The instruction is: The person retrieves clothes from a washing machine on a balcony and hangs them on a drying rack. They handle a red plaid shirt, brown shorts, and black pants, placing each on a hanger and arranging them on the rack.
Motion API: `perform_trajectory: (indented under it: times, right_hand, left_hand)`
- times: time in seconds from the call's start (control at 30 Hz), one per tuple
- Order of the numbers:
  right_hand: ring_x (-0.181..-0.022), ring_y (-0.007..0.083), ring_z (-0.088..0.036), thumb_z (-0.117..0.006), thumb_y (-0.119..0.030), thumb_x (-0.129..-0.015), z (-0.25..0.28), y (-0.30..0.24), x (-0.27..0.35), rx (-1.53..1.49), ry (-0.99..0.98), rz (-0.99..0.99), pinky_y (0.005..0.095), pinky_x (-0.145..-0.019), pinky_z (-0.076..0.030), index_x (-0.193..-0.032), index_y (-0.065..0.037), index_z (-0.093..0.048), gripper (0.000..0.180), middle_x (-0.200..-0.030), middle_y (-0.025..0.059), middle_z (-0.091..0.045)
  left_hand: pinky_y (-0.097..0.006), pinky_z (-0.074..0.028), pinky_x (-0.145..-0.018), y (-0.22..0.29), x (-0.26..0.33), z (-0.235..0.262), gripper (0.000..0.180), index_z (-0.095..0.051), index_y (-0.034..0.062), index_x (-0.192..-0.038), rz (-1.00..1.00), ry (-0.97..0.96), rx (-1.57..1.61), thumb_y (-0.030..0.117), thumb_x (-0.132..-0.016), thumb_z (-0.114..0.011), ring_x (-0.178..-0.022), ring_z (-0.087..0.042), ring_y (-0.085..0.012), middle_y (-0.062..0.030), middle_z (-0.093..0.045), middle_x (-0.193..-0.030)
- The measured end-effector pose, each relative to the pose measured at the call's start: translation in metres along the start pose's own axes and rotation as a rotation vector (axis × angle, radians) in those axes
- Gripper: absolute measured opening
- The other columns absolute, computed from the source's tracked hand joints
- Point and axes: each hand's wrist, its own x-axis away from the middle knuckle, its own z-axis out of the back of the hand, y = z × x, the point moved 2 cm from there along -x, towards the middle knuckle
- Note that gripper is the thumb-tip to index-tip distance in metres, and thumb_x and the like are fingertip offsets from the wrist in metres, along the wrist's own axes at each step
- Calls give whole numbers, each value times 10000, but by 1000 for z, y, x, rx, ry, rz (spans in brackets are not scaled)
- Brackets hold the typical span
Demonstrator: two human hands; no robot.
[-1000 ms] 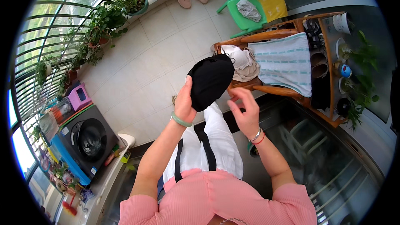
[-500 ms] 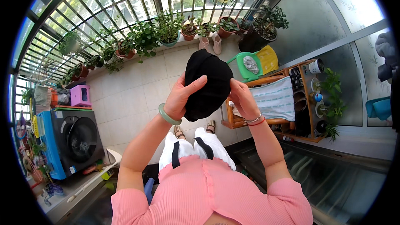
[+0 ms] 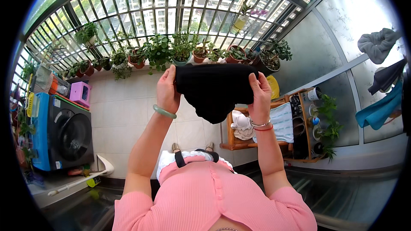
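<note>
Currently I've got the black garment [image 3: 214,90] held up in front of me at chest height, stretched flat between both hands. Left hand [image 3: 168,90] is clamped on its left edge, thumb over the front, fingers curled behind. Right hand [image 3: 259,96] is clamped on the right edge the same way. Top edge runs roughly level between the two grips; the lower part hangs down to a rounded point between my forearms. Green bangle [image 3: 164,111] on my left wrist, silver and red bands [image 3: 261,125] on the right. Behind the garment: wooden rack [image 3: 239,144] with a white cloth [image 3: 242,125] and a striped cloth [image 3: 282,122] lying on it. Row of potted plants [image 3: 171,53] along the window grille. Washing machine [image 3: 64,132] well off to my left on the tiled floor [image 3: 124,115].
</note>
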Motion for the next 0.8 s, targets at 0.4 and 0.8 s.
perform_trajectory:
  times: [0.4, 0.8]
  right_hand:
    - [-1027, 104, -573, -643, -45, -890, -24, -42, 11, 142, -398, -118, 237, -878, -476, -1188, -16, -530, 320, -1159, 71, -617]
    - [-1266, 207, -492, -485, 37, -942, -33, -40, 37, 480, -494, 305, 279, -1019, -393, -1429, -36, -374, 505, -1366, 145, -505]
  left_hand:
    - [-222, -472, -692, 7, 20, -69, 395, -543, 50, -1153, 83, -739, -1023, 237, -860, -731, -800, -569, -75, -23, -612, -915]
    - [-205, -394, -634, 13, 38, -93, 378, -690, 15, -1001, 265, -781, -1035, 381, -920, -643, -737, -489, -20, 69, -593, -862]
